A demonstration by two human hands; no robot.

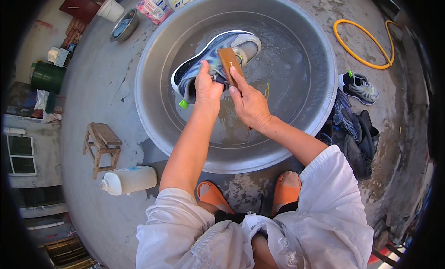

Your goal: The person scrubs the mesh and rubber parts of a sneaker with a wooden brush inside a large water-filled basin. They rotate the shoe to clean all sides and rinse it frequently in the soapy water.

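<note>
Over the tub (155, 90), the left hand (208, 87) clasped the shoe (214, 56) while the right hand (251, 104) clasped the brush (228, 60) against it, and a hard stroke risked knocking the shoe from its one-handed hold.

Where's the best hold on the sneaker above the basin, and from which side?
I'd grip the sneaker near its heel collar, left hand coming from the near side: the heel end lies nearer, while the toe points away rightward, leaving the forefoot accessible to the brown brush.
</note>
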